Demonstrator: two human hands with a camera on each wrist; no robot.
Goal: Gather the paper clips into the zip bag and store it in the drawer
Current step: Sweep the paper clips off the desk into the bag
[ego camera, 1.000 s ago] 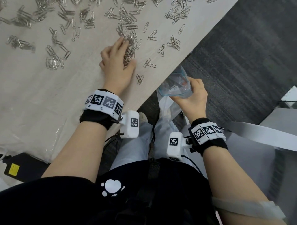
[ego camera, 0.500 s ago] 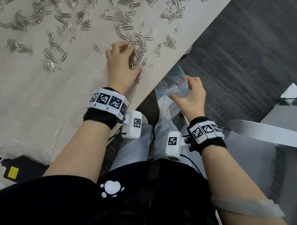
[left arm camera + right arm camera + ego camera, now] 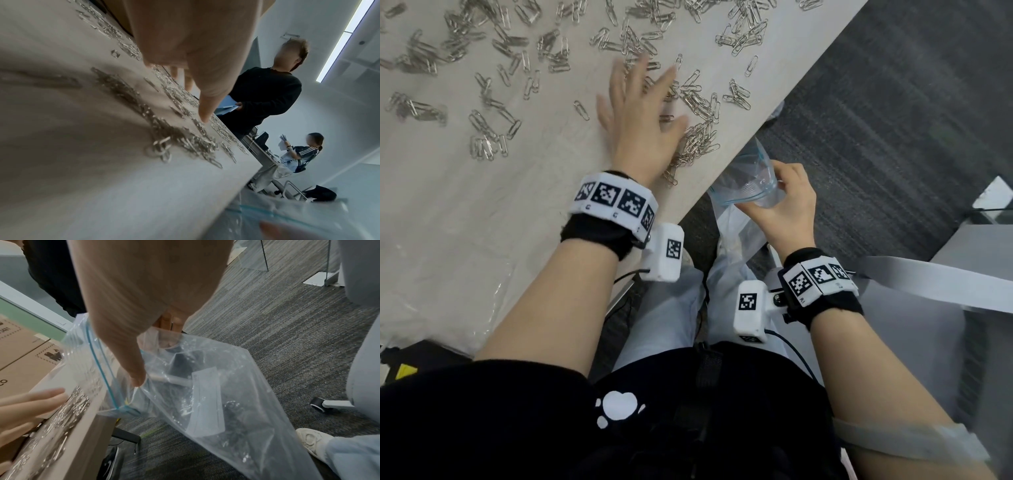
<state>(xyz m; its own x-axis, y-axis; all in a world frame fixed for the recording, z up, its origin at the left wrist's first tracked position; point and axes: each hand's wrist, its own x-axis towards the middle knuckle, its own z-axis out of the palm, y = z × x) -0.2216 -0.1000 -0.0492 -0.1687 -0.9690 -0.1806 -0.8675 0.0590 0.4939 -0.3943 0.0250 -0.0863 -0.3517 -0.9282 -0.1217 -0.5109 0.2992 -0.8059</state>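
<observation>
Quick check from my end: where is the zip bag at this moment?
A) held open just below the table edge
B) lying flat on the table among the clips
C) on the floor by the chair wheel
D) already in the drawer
A: the right hand pinches the rim of the zip bag, its mouth open beside and below the table edge.

Pale wooden table (image 3: pixel 465 222), paper clips (image 3: pixel 698 137) scattered across it

Silver paper clips (image 3: pixel 698 137) on beige table (image 3: pixel 465 212); clear zip bag (image 3: pixel 216 394), blue-edged.
</observation>
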